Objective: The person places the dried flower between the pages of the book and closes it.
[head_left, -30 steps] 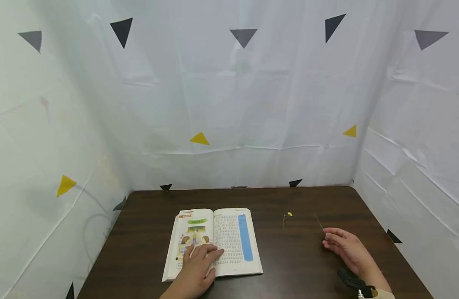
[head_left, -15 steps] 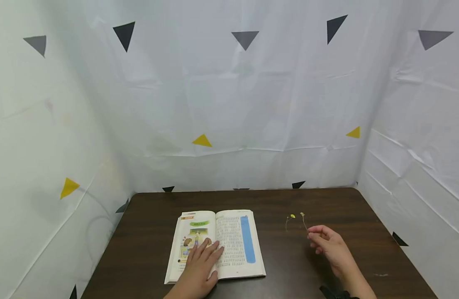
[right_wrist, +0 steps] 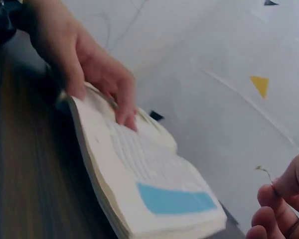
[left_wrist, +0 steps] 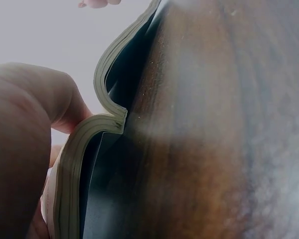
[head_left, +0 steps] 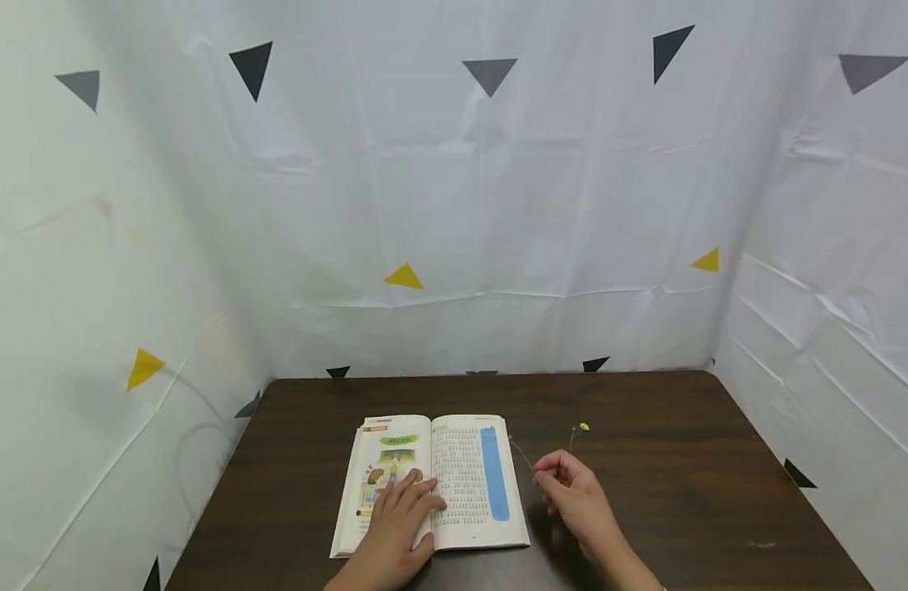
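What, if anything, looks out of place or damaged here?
Nothing looks spilled or broken. Mildly odd: the white sheet behind is creased rather than smooth, and a pale mark stands out against the dark table on the right. The left hand lies on the open book; the right hand pinches a sprig.

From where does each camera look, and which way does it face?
Head: on the head, facing forward and down; left hand, right hand and open book show.
Left wrist: on that wrist, facing the book's edge and table; left hand partly shows.
Right wrist: on that wrist, facing across the pages; both hands show, the right pinching a sprig.
Head and right wrist share the blue strip.
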A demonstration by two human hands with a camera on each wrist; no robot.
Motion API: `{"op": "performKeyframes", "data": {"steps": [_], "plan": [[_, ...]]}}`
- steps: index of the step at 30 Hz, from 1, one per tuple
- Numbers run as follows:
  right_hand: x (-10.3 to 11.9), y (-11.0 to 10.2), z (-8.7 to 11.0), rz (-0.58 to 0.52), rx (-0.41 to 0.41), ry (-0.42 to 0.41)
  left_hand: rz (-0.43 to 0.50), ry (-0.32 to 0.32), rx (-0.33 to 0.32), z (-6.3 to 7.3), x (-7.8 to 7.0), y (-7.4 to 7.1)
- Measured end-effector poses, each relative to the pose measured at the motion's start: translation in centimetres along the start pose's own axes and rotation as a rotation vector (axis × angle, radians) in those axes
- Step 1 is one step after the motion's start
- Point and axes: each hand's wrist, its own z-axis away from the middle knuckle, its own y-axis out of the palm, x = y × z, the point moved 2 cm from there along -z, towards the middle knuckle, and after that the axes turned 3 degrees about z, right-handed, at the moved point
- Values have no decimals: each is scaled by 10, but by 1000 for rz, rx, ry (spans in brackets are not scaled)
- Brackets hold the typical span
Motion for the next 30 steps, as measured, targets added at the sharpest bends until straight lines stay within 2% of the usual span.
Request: {"op": "performKeyframes", "data": {"steps": [6, 12, 17, 24, 30], "plan": [[4, 35, 5, -53, 37, 32, 1, -2, 6, 4, 1, 2], [11, 59, 9, -71, 120, 13, 9, 21, 33, 2, 1, 3], [12, 77, 9, -112, 174, 2, 10, 37, 27, 3, 1, 3], [-4, 100, 10, -276, 229, 18, 29, 59, -22, 2, 2, 0], [-26, 108, 8, -303, 267, -18, 52, 63, -31, 2, 2, -2]]}}
